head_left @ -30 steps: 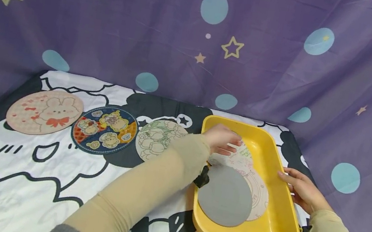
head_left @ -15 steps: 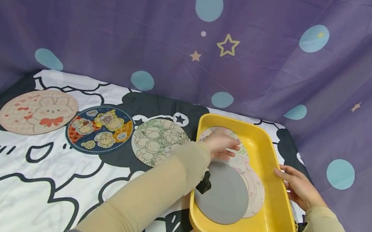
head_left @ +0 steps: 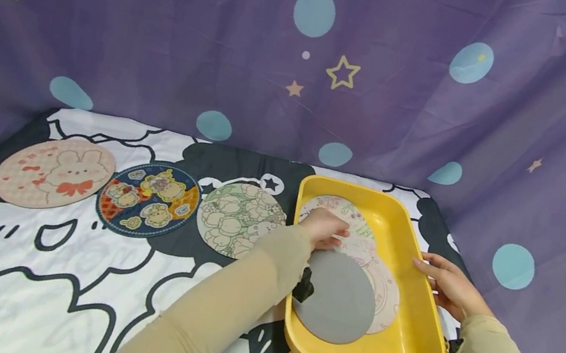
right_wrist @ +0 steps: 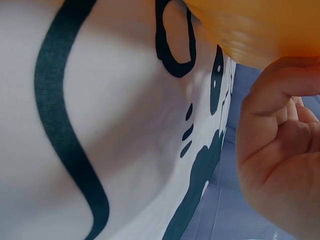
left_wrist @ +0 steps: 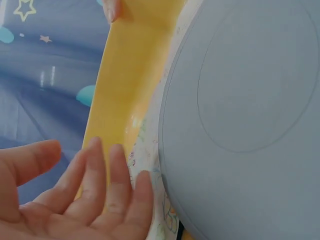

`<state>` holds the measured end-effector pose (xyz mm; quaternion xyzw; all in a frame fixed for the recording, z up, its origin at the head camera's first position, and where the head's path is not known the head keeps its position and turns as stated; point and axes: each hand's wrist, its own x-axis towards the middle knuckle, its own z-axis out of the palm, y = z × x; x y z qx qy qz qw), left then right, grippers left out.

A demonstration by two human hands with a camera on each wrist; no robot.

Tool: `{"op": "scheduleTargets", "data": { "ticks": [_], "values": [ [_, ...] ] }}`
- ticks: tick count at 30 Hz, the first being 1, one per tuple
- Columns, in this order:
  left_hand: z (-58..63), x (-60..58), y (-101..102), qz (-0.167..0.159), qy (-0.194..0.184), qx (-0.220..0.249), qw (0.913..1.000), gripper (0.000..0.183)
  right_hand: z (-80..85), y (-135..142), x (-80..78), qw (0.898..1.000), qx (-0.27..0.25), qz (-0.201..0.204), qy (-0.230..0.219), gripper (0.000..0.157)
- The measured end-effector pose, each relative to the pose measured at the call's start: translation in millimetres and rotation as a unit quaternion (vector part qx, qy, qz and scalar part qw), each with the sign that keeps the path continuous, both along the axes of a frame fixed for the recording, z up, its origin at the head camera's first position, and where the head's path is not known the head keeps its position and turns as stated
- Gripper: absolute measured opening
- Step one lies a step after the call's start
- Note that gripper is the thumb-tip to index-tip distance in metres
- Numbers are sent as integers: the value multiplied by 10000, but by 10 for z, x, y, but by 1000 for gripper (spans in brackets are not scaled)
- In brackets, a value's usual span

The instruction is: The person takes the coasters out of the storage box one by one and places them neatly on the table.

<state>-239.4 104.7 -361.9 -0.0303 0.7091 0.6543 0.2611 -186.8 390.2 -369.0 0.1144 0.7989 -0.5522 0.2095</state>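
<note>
My left hand (head_left: 321, 229) is over the yellow tray (head_left: 415, 323), at a round white mat with a pink and green print (head_left: 360, 233). In the left wrist view, its fingers (left_wrist: 119, 182) are loosely extended with nothing between them. Just nearer lies a round mat with its grey side up (head_left: 336, 298), partly covering the white mat and a pink ring-patterned mat (head_left: 386, 300). My right hand (head_left: 452, 286) holds the tray's right side, thumb at the rim and fingers down the outside; in the right wrist view, the hand (right_wrist: 280, 160) curves up against the yellow wall.
Left of the tray, three round mats lie in a row on the black-and-white cloth (head_left: 43, 299): a green floral one (head_left: 236, 219), a dark blue one with bears (head_left: 150, 198) and a pink rabbit one (head_left: 55, 173). A purple curtain (head_left: 195, 62) hangs behind.
My left hand has drawn back slightly toward the tray's left side and lower, exposing more of the white printed mat. The right hand stays at the rim. The head view has shifted a little.
</note>
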Motion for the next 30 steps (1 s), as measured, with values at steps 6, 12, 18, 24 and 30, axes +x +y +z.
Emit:
{"op": "scheduleTargets", "data": {
  "ticks": [6,12,18,24,30],
  "values": [
    [-80,36,-4,-437,527,-600,9958,27,-11,-6,-6,10000,-56,-53,-4,70],
    [-97,76,-20,-473,1002,-846,9902,23,2,-16,3,9999,-119,-56,12,69],
    [-120,51,-45,-720,1082,-1189,9844,27,0,-20,-12,9999,-141,-60,22,69],
    [-126,46,-38,-1042,1130,-1474,9771,27,-32,-7,-4,9998,-194,-100,-2,73],
    [-111,58,-14,-1404,1166,-1687,9686,31,-31,14,15,9996,-248,-130,35,75]
  ]
}}
